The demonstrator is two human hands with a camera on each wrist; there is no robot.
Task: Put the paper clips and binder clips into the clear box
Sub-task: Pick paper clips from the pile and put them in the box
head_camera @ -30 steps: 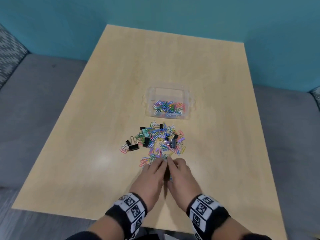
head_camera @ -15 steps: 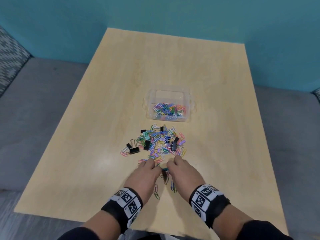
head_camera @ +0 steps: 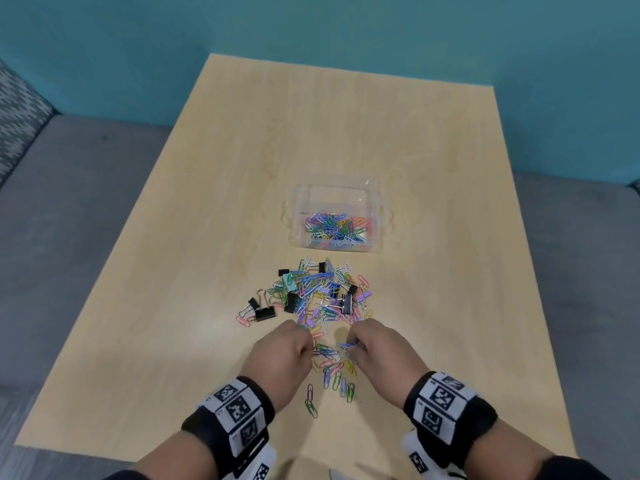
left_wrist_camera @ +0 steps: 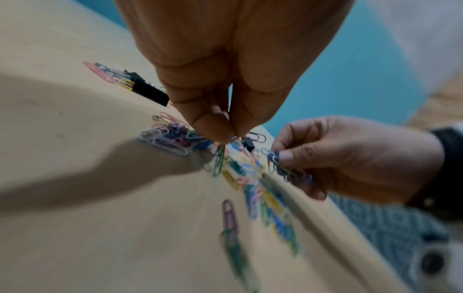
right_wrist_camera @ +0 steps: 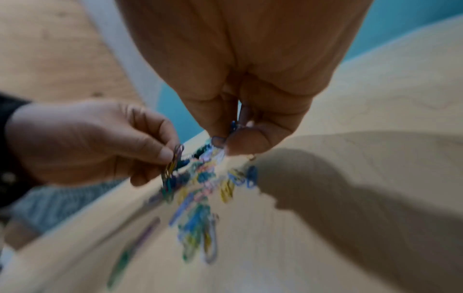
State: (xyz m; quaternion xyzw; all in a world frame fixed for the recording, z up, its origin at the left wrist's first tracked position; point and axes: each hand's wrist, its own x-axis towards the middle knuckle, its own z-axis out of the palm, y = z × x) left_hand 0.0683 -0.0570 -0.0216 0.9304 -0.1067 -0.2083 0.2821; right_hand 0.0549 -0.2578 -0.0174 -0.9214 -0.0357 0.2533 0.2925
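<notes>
A clear box (head_camera: 375, 233) near the table's middle holds a layer of coloured paper clips (head_camera: 336, 226). In front of it lies a pile of paper clips (head_camera: 322, 296) mixed with black binder clips (head_camera: 265, 312). Nearer me, loose clips (head_camera: 334, 370) are spread between my hands. My left hand (head_camera: 306, 344) pinches a small bunch of paper clips (right_wrist_camera: 172, 166) just above the table. My right hand (head_camera: 351, 346) pinches blue and purple paper clips (left_wrist_camera: 278, 164) a hand's width to the right.
The light wooden table (head_camera: 346, 133) is bare beyond the box and to both sides. Grey upholstered seating (head_camera: 69, 220) flanks it, and a teal wall (head_camera: 311, 26) stands behind. The near table edge (head_camera: 104, 452) runs close under my wrists.
My hands have drawn back toward me and parted, raking a batch of paper clips out of the pile. Each now pinches some clips, lifted slightly off the table.
</notes>
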